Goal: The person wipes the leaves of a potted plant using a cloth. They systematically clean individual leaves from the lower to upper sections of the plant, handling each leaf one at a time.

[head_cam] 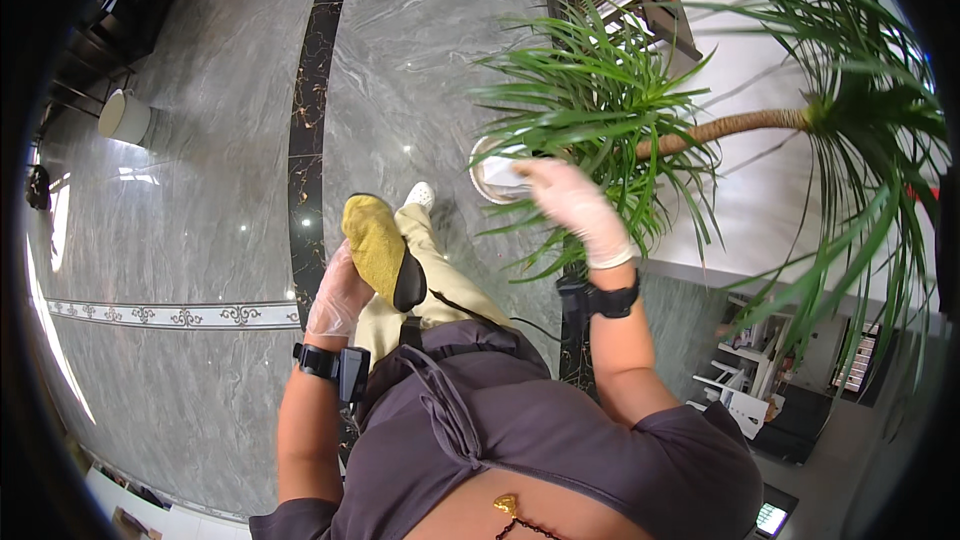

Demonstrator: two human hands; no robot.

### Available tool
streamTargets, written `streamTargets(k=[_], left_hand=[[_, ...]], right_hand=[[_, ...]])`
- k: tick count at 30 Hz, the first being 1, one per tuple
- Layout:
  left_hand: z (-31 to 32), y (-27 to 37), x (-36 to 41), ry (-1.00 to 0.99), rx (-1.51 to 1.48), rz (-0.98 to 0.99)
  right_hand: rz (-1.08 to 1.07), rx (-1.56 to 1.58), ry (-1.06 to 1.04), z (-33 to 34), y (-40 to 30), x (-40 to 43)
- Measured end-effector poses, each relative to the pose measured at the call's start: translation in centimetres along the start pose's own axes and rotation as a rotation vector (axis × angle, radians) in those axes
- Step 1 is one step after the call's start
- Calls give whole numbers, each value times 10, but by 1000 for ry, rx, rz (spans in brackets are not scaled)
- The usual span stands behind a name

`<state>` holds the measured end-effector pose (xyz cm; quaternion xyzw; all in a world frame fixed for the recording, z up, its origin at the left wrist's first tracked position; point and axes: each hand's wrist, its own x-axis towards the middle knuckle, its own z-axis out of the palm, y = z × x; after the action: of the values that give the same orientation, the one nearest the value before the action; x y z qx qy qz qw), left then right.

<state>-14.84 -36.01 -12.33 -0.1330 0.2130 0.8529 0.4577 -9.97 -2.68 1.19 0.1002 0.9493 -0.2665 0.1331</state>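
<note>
My left hand (341, 292), in a clear thin glove, holds a yellow cloth piece (373, 247) with a dark edge; it looks like a mitt or sock. My right hand (574, 202), in a whitish translucent glove, is blurred beside the long green leaves (600, 101) of a plant. Its fingertips are over a round white container (477, 184) with a beaded rim and something white inside. Whether those fingers pinch a leaf or the white material is unclear. The ringed brown trunk (720, 124) stretches to the right, towards a second leaf crown (829, 116).
Grey marbled tiles (202, 240) with a black border strip (307, 97) make up the floor. A white bucket (126, 118) stands at left near dark furniture (135, 0). Wooden furniture (660, 7) is at upper right, beyond the leaves. A white shoe (420, 196) shows below me.
</note>
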Motion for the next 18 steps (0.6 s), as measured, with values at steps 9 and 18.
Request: streamTargets(k=[9, 18], left_hand=[[95, 59, 159, -175, -106, -126], [216, 81, 340, -385, -54, -340]], right_hand=[[274, 113, 589, -123, 136, 95], [418, 275, 604, -153, 172, 115]])
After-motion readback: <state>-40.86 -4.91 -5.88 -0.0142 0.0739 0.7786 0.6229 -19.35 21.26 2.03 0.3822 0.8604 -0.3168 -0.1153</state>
